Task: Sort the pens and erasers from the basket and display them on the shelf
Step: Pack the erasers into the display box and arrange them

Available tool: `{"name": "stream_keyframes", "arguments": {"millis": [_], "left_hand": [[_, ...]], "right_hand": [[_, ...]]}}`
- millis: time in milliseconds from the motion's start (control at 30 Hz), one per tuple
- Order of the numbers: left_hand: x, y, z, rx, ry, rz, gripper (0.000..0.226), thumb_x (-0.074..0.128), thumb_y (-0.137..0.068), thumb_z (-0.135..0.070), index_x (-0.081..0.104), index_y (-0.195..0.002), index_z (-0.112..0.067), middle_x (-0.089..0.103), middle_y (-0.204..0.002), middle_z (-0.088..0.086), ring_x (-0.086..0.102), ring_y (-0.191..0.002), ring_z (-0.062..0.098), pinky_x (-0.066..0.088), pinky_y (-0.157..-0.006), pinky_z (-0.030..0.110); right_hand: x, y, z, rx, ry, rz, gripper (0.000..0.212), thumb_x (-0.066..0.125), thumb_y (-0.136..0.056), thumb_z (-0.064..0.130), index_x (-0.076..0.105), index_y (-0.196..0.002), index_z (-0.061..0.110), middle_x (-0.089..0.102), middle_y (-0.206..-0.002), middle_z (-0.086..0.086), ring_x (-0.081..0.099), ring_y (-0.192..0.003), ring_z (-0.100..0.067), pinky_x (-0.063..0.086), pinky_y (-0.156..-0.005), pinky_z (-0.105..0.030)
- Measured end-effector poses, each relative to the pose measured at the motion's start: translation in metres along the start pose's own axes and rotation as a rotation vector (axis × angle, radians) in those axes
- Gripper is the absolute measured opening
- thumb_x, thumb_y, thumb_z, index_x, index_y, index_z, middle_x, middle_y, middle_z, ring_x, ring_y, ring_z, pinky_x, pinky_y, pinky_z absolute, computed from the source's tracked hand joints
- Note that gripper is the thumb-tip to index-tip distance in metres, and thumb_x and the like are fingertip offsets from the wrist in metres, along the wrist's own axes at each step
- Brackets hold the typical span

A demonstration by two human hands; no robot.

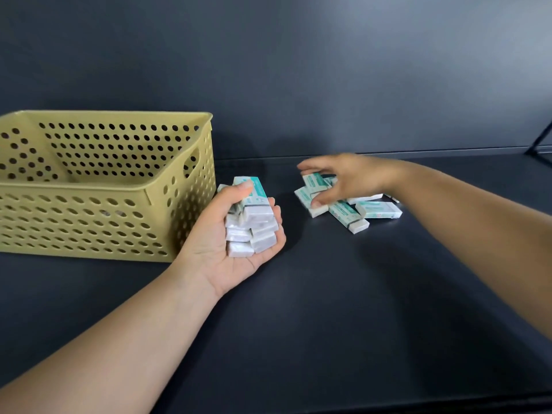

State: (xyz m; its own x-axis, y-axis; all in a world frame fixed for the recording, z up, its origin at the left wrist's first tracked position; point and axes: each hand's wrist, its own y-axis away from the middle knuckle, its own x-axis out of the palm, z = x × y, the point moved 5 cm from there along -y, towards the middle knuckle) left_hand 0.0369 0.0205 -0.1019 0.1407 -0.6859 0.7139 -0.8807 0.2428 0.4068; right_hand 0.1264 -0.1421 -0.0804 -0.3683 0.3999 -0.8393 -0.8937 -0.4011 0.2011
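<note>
My left hand (236, 234), palm up, grips a bunch of several white erasers (254, 225) with teal paper sleeves, just right of the yellow perforated basket (89, 210). My right hand (349, 177) reaches over a loose pile of the same erasers (358, 213) lying on the dark shelf (328, 309). Its thumb and fingers are curled round one eraser (313, 182) at the pile's left side; the hand is blurred. No pens show in this view.
The basket stands at the left on the shelf, its inside mostly hidden by its walls. A dark back wall (298, 70) rises behind the shelf. A thin black bracket (537, 141) stands at the far right. The shelf's front edge runs along the bottom.
</note>
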Motion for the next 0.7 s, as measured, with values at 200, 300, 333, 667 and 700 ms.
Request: {"name": "stream_keyframes", "arguments": {"millis": [200,300,333,667,700], "left_hand": [[0.003,-0.01,0.004,-0.018,-0.007,0.027,0.036,0.067,-0.052,-0.022,0.064,-0.082,-0.003,0.06,-0.074,0.009,0.056,-0.066,0.017,0.047,-0.062,0.025],[-0.001,-0.011,0.004,-0.044,-0.009,0.064,0.022,0.07,-0.053,-0.021,0.072,-0.066,-0.003,0.061,-0.075,0.009,0.058,-0.064,0.017,0.05,-0.059,0.024],[-0.002,-0.012,0.003,-0.049,-0.006,0.075,0.019,0.073,-0.053,-0.019,0.072,-0.064,-0.004,0.062,-0.075,0.009,0.058,-0.063,0.017,0.051,-0.058,0.024],[0.0,-0.016,0.008,-0.101,-0.042,0.209,0.059,0.089,-0.017,-0.013,0.074,-0.073,-0.006,0.064,-0.079,0.009,0.063,-0.062,0.02,0.051,-0.052,0.03],[0.001,-0.016,0.008,-0.102,-0.035,0.211,0.059,0.089,-0.017,-0.012,0.074,-0.073,-0.006,0.064,-0.079,0.01,0.063,-0.062,0.02,0.051,-0.051,0.03]], "right_hand": [[0.002,0.003,0.004,-0.005,0.087,0.047,0.077,0.073,-0.072,0.042,0.035,-0.138,0.034,0.037,-0.141,0.016,0.033,-0.129,-0.004,0.024,-0.095,-0.016],[0.008,0.005,0.01,-0.057,0.144,0.055,0.078,0.074,-0.072,0.037,0.033,-0.139,0.034,0.037,-0.141,0.018,0.03,-0.13,-0.002,0.021,-0.097,-0.014],[0.008,0.005,0.012,-0.072,0.152,0.035,0.076,0.074,-0.073,0.036,0.035,-0.138,0.034,0.039,-0.139,0.018,0.032,-0.127,-0.001,0.02,-0.098,-0.014],[-0.005,0.015,0.01,-0.11,-0.042,-0.106,0.068,0.077,-0.069,0.028,0.046,-0.13,0.032,0.049,-0.12,0.022,0.041,-0.113,0.006,0.028,-0.079,0.002],[-0.012,0.022,0.009,-0.117,-0.113,-0.147,0.066,0.078,-0.068,0.026,0.048,-0.126,0.036,0.049,-0.114,0.026,0.043,-0.108,0.009,0.03,-0.078,0.005]]}}
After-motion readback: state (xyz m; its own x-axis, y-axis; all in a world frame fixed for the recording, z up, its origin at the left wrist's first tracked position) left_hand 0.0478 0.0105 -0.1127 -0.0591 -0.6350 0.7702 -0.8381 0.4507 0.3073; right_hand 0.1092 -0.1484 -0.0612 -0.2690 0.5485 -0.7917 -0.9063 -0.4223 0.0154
